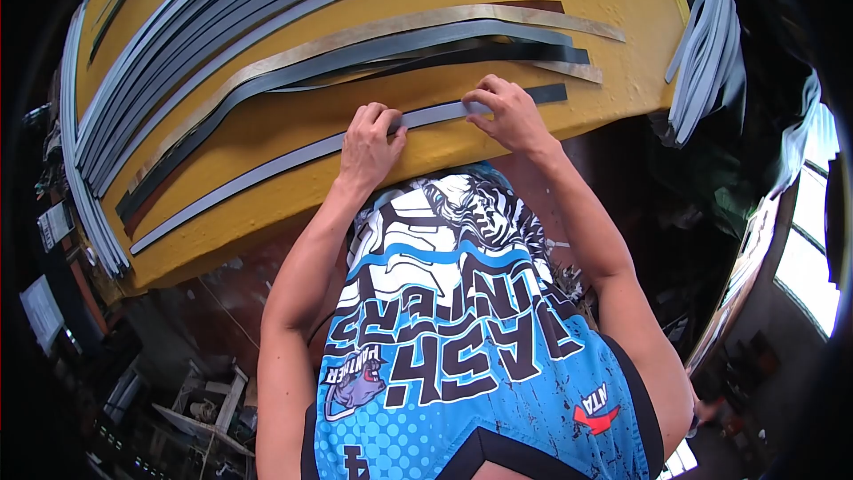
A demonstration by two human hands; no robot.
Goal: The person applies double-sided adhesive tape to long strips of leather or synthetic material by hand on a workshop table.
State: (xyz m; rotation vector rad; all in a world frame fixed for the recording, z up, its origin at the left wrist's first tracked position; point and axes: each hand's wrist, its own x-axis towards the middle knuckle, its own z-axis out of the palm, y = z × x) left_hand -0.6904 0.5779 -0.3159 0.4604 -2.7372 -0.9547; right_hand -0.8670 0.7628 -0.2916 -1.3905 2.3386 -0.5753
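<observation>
A long, narrow light-grey strip (267,165) lies along the front of the yellow table, with a dark strip (548,93) showing from under its right end. My left hand (371,144) rests on the grey strip near its middle, fingers curled and thumb pressed in, with a bit of grey between them. To its right, my right hand (508,116) pinches the same strip near the right end, thumb and fingers bent around a grey part. A short stretch of strip runs flat between the two hands. What lies under my fingertips is partly hidden.
Behind the hands, tan, grey and black strips (373,49) lie loosely stacked on the yellow table (613,107). A thick bundle of grey strips (195,44) curves along the far left. More grey strips (708,53) hang over the right edge. A wooden frame (213,404) stands below left.
</observation>
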